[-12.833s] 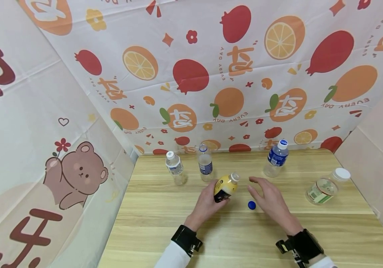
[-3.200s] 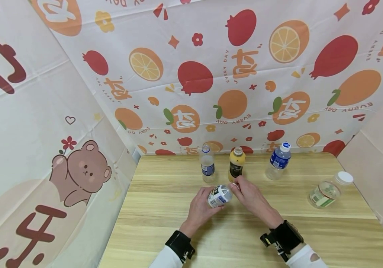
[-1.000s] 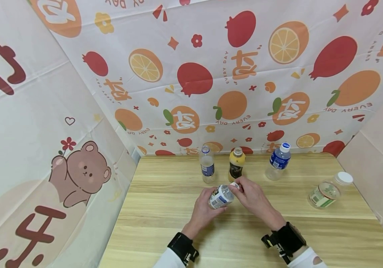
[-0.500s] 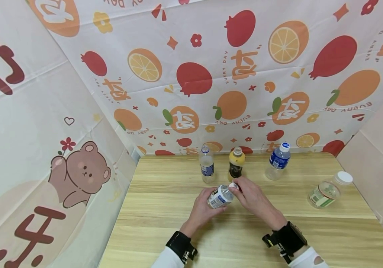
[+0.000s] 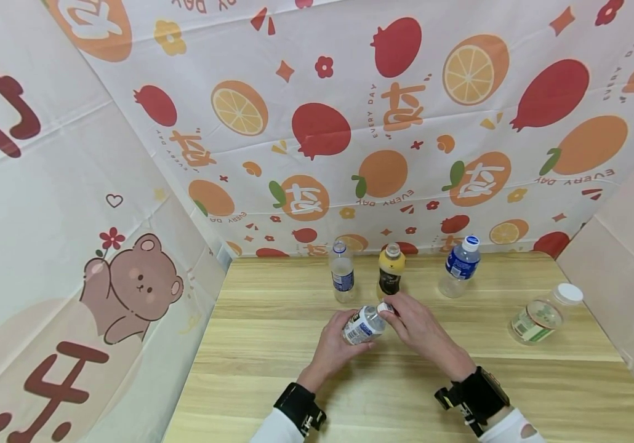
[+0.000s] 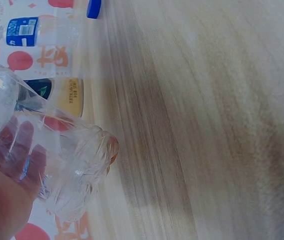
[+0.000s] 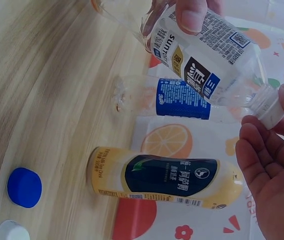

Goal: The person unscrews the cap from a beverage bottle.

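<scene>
My left hand (image 5: pixel 336 344) grips a clear plastic bottle (image 5: pixel 362 326) round its body, tilted with the neck toward the right. Its white label with dark print shows in the right wrist view. Thumb and fingers of my right hand (image 5: pixel 419 326) pinch the white cap (image 7: pixel 271 116) at the bottle's neck. The left wrist view shows the clear ribbed base (image 6: pixel 89 160) of this bottle. Just behind the hands stands a yellow bottle (image 5: pixel 391 264) with a dark label. Left of it is a clear bottle (image 5: pixel 343 274) with a blue label and an uncapped top.
A blue cap (image 7: pixel 24 187) and a white cap (image 7: pixel 12 231) lie on the wooden table (image 5: pixel 261 357); the right hand hides them from the head view. A blue-labelled bottle (image 5: pixel 461 267) with a cap stands at back right. Further right stands a white-lidded jar (image 5: pixel 538 317). Printed cloth (image 5: pixel 317 80) hangs behind.
Earlier my left hand held the yellow bottle; that now stands at the back. The white-labelled bottle has come from the back left into my left hand. Over the last second, the hands barely move.
</scene>
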`<action>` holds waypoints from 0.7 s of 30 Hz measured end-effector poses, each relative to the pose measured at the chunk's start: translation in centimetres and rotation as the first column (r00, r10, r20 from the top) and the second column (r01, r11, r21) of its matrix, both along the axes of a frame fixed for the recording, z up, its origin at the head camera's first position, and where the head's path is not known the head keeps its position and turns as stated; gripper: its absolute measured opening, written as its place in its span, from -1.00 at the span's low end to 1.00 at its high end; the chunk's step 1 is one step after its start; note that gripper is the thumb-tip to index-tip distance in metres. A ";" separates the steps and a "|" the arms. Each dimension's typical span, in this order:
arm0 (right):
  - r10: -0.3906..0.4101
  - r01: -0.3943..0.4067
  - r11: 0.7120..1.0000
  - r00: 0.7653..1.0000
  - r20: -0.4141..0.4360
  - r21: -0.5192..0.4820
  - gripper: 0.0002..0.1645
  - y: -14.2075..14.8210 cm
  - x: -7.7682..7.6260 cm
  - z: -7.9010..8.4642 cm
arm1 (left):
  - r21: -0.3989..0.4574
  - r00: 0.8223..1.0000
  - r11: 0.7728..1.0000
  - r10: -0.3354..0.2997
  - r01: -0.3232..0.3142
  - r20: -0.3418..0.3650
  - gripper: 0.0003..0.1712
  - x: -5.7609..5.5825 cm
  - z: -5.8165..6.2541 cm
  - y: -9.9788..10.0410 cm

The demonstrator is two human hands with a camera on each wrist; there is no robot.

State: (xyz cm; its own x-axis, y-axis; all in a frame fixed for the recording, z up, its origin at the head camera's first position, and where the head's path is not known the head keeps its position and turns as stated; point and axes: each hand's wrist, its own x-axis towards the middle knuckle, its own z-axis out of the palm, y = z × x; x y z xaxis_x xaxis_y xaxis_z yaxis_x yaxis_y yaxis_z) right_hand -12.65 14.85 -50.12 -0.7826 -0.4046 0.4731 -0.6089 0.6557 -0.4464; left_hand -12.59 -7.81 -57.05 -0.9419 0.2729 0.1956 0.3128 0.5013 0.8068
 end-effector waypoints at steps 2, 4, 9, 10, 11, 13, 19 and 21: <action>0.008 -0.008 1.000 1.000 -0.025 -0.004 -0.80 0.0 0.0 -0.1 | 0.002 1.000 1.000 0.002 -0.002 0.005 -0.16 0.0 0.0 0.0; 0.016 -0.017 1.000 0.999 -0.047 -0.009 -0.79 0.1 0.0 -0.1 | 0.006 1.000 1.000 0.002 -0.003 0.007 -0.16 0.0 0.0 0.1; 0.033 -0.035 0.999 0.997 -0.075 -0.021 -0.75 0.1 0.0 -0.2 | 0.000 1.000 1.000 0.003 -0.003 -0.007 -0.17 0.0 -0.1 0.0; 0.035 -0.037 0.999 0.996 -0.076 -0.023 -0.75 0.1 0.0 -0.2 | -0.003 1.000 1.000 0.003 -0.003 -0.011 -0.17 0.0 -0.1 0.0; 0.037 -0.039 0.999 0.996 -0.076 -0.025 -0.75 0.1 0.0 -0.2 | -0.005 1.000 1.000 0.004 -0.004 -0.015 -0.17 0.0 -0.1 0.0; 0.041 -0.043 0.999 0.997 -0.073 -0.031 -0.74 0.1 0.1 -0.2 | -0.007 1.000 1.000 0.006 -0.006 -0.021 -0.17 -0.1 -0.3 -0.1; 0.047 -0.048 0.998 0.998 -0.050 -0.034 -0.72 0.1 0.2 -0.2 | -0.011 1.000 1.000 0.008 -0.008 -0.019 -0.17 -0.2 -0.4 -0.1; 0.049 -0.051 0.998 0.998 -0.041 -0.033 -0.72 0.0 0.2 -0.2 | -0.012 1.000 1.000 0.008 -0.008 -0.020 -0.17 -0.2 -0.5 -0.1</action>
State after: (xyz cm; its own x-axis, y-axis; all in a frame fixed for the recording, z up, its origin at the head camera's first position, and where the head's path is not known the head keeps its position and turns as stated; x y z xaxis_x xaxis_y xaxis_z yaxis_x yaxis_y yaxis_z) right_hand -12.40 14.89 -50.28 -0.7420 -0.4257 0.5179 -0.6583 0.6087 -0.4429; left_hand -12.78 -7.93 -57.51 -0.9402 0.2677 0.2108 0.3243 0.5136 0.7944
